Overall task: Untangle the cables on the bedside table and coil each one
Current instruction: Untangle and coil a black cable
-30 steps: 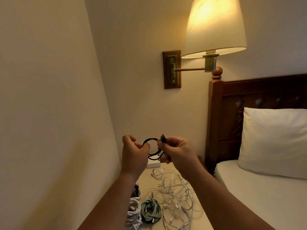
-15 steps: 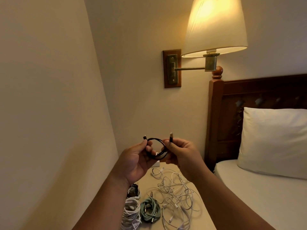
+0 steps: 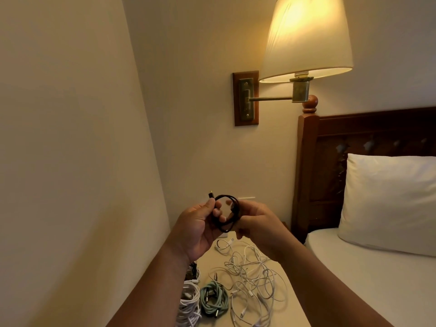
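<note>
A short black cable [image 3: 227, 212] is wound into a small ring and held in the air above the bedside table [image 3: 212, 263]. My left hand [image 3: 198, 228] pinches its left side, with one plug sticking up past the thumb. My right hand [image 3: 256, 224] grips the ring's right side, fingers closed over the loops. Below on the table lies a tangle of thin white cables [image 3: 252, 279]. A coiled green cable [image 3: 213, 300] and a coiled white cable [image 3: 188, 303] lie at the table's near left.
A wall runs close along the left. A lit lamp [image 3: 306, 38] on a brass arm hangs above the table. The wooden headboard [image 3: 311, 175], a pillow [image 3: 387, 204] and the bed [image 3: 368, 279] border the table's right side.
The loose plug end that stood up by my right hand is now tucked into the coil. My right hand has closed over the ring's right side, and the black ring is tighter.
</note>
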